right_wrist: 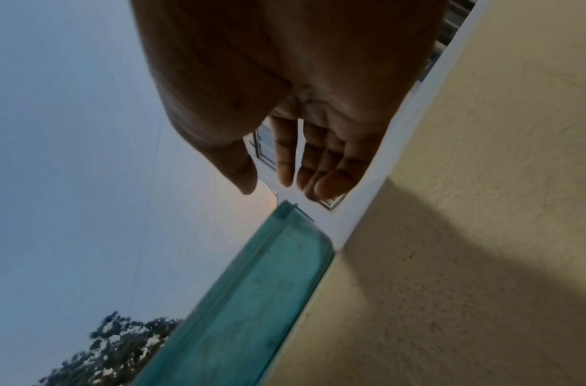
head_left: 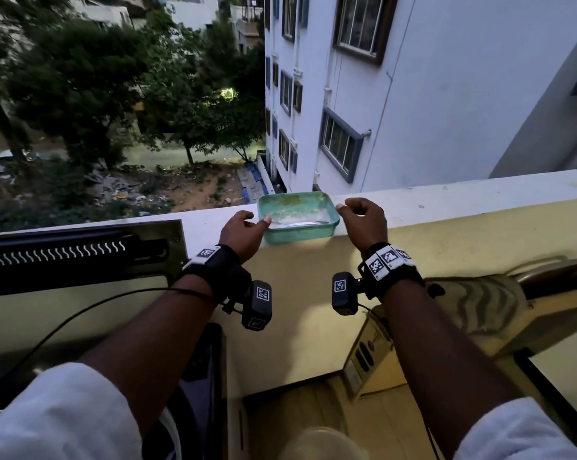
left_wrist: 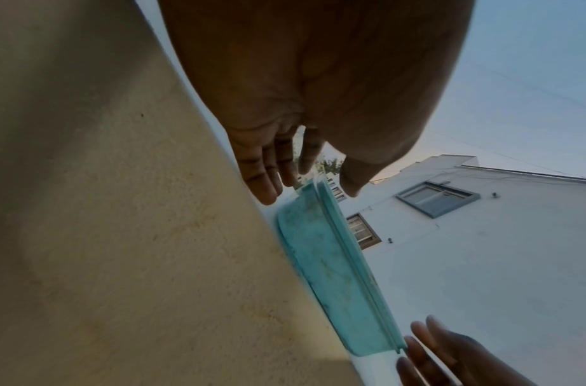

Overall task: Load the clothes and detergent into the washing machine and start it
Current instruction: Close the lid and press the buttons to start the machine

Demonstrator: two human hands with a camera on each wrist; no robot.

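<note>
A green plastic box (head_left: 298, 232) holding white detergent powder and a spoon (head_left: 300, 223) sits on the white balcony ledge (head_left: 446, 197). My left hand (head_left: 252, 220) is at the box's left end with relaxed fingers, the thumb tip against the rim. In the left wrist view this hand (left_wrist: 310, 188) straddles the end of the box (left_wrist: 328, 261) without gripping it. My right hand (head_left: 346, 207) hovers at the box's right corner, fingers loosely curved and holding nothing. In the right wrist view it (right_wrist: 281, 182) is just apart from the box (right_wrist: 252, 300).
The ledge drops off to a street, trees and a white building beyond. A dark panel with a white wavy pattern (head_left: 64, 254) stands at the left. A striped beige cloth (head_left: 473, 303) lies at the right, above a cream appliance panel with buttons (head_left: 363, 360). The yellow wall (head_left: 313, 293) faces me.
</note>
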